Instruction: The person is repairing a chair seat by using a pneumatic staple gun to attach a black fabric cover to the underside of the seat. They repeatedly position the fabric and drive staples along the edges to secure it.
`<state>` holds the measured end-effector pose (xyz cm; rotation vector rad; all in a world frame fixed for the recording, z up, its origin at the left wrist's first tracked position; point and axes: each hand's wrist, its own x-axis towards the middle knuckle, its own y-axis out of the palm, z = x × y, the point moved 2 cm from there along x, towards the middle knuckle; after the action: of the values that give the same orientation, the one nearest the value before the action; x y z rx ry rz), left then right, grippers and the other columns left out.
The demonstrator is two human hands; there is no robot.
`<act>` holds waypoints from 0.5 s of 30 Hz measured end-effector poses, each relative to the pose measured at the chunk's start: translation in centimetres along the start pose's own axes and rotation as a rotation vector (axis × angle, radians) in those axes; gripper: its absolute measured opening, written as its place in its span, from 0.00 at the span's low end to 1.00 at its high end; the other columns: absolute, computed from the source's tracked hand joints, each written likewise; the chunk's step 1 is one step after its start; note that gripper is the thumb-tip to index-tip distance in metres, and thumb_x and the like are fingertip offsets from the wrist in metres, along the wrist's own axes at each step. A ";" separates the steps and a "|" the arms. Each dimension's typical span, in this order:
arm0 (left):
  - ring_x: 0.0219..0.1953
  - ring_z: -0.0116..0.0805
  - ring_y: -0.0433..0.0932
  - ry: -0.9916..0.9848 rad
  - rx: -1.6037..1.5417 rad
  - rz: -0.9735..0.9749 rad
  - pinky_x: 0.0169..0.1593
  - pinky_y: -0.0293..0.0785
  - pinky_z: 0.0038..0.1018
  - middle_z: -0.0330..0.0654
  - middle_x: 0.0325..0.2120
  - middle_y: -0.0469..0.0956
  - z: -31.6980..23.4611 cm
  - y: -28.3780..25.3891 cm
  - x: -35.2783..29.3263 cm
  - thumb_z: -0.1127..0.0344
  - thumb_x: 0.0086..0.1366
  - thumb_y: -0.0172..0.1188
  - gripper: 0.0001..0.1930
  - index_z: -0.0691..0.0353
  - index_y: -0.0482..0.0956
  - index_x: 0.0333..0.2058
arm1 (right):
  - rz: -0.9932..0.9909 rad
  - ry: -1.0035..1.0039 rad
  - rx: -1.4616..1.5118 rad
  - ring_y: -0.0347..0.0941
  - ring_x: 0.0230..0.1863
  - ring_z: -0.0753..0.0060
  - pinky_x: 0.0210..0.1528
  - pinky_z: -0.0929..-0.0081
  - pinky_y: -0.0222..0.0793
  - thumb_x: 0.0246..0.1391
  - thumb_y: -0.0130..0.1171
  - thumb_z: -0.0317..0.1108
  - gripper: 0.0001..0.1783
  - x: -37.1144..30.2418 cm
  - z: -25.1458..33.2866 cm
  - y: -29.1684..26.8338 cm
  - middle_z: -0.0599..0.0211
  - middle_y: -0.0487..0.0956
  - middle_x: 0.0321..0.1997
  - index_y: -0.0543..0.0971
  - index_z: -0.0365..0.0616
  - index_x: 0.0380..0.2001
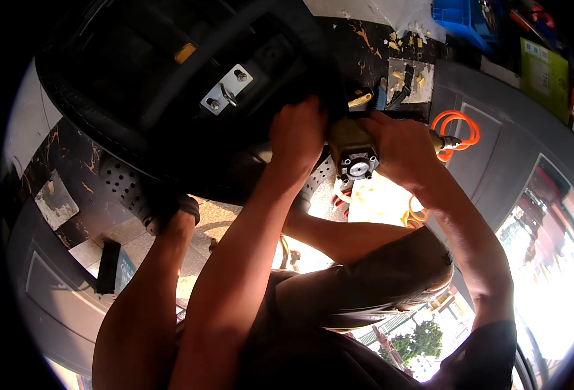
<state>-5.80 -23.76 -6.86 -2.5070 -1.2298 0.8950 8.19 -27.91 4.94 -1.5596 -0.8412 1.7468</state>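
A large black seat shell (170, 136), with stitching along its edge, lies upside down in front of me. A metal plate with a loop and two bolts (227, 90) is fixed to it. My left hand (300, 130) is closed at its right edge, apparently gripping the black cover; the fingertips are lost in the dark. My right hand (400, 144) wraps round an olive air staple gun (355, 153), held right beside the left hand. Its end cap with several screws faces me, while its nose is hidden in shadow. A metal hose fitting (450, 142) sticks out behind.
An orange coiled hose (465, 123) hangs right of the tool. A blue-ended brush (381, 96) and a yellow-handled tool (360, 99) lie beyond it. A blue crate (465, 23) and green boxes (543, 71) stand far right. My shoes (127, 188) are below the seat.
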 end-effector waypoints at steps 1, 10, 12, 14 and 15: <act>0.33 0.56 0.82 -0.011 -0.014 0.004 0.38 0.78 0.44 0.54 0.27 0.81 -0.1 0.0 -0.1 0.65 0.61 0.64 0.07 0.62 0.83 0.32 | 0.029 0.042 0.005 0.79 0.28 0.54 0.30 0.60 0.75 0.48 0.58 0.29 0.15 -0.2 0.4 -0.1 0.67 0.79 0.35 0.79 0.49 0.42; 0.32 0.55 0.82 -0.072 -0.087 -0.008 0.37 0.79 0.43 0.52 0.25 0.82 0.2 -0.3 -0.8 0.62 0.59 0.67 0.08 0.59 0.83 0.33 | -0.092 0.005 0.049 0.79 0.30 0.58 0.30 0.61 0.74 0.43 0.60 0.24 0.27 -2.6 0.9 -3.0 0.69 0.78 0.38 0.78 0.50 0.52; 0.32 0.56 0.82 -0.080 -0.064 -0.009 0.37 0.79 0.44 0.52 0.24 0.81 0.1 -0.3 -0.6 0.62 0.58 0.67 0.09 0.60 0.82 0.32 | -0.100 -0.032 -0.014 0.79 0.29 0.59 0.29 0.62 0.74 0.44 0.60 0.24 0.26 -1.7 1.2 -2.8 0.70 0.78 0.37 0.78 0.50 0.51; 0.32 0.56 0.82 -0.079 -0.061 -0.001 0.36 0.78 0.45 0.53 0.23 0.81 0.0 -0.6 -0.6 0.61 0.59 0.67 0.09 0.60 0.81 0.32 | -0.104 -0.053 -0.051 0.79 0.28 0.60 0.27 0.64 0.73 0.46 0.60 0.26 0.24 -1.2 1.5 -2.6 0.69 0.78 0.35 0.79 0.49 0.50; 0.32 0.57 0.82 -0.080 -0.059 0.003 0.36 0.78 0.45 0.53 0.23 0.81 -0.1 -0.7 -0.6 0.61 0.59 0.67 0.10 0.61 0.80 0.32 | -0.102 -0.060 -0.067 0.79 0.28 0.60 0.27 0.64 0.73 0.47 0.60 0.26 0.23 -0.9 1.4 -2.3 0.69 0.78 0.35 0.79 0.49 0.50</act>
<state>-6.48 -23.79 -6.23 -2.5418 -1.2945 0.9824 6.96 -27.30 7.48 -1.4862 -1.0002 1.7153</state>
